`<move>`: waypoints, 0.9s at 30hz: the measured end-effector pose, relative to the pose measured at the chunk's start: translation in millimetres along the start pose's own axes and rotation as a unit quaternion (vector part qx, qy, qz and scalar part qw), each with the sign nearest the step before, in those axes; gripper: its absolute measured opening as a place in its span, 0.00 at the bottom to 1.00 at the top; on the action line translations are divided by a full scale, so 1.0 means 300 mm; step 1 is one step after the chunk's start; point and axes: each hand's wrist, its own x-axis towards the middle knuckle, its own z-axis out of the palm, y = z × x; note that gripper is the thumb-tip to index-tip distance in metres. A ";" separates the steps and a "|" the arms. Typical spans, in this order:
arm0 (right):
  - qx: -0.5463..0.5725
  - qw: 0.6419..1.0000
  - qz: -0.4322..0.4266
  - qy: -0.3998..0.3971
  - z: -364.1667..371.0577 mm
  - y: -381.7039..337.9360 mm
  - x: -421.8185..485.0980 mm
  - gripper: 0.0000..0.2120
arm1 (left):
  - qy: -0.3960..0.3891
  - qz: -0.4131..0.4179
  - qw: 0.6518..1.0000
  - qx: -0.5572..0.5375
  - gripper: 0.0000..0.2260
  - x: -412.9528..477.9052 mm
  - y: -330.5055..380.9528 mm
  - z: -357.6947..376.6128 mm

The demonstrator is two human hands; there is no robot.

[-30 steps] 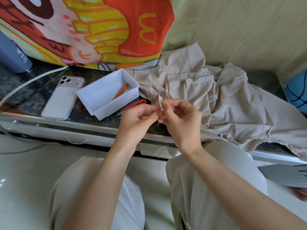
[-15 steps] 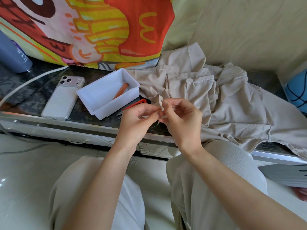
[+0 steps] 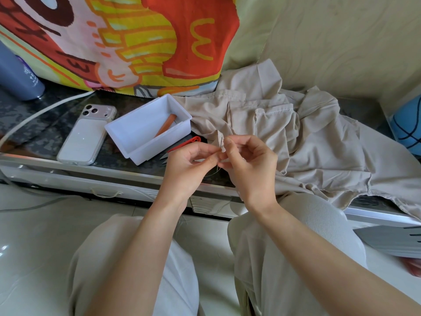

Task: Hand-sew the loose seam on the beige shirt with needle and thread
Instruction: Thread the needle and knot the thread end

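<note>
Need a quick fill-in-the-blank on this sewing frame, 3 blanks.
1. The orange tool lies inside the white ____.
2. The phone lies with its ____ side up, left of the box.
3. Both hands pinch a fold of the ____ shirt.

Missing words: box; back; beige

Lots getting hidden or cropped in this one

The thin dark sewing needle (image 3: 221, 141) is barely showing at the pinched fold of the crumpled beige cotton shirt (image 3: 296, 142), and the fine thread (image 3: 213, 173) is almost too thin to trace. The left hand (image 3: 186, 169) is covering most of the red-handled snips (image 3: 192, 141). The blue bottle (image 3: 16, 76) and blue ball (image 3: 407, 126) are getting cropped at the edges.
</note>
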 end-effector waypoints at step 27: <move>-0.018 1.000 -0.003 -0.018 0.003 -0.001 -0.006 0.04 | 0.013 0.036 0.999 0.033 0.06 -0.001 0.004 -0.004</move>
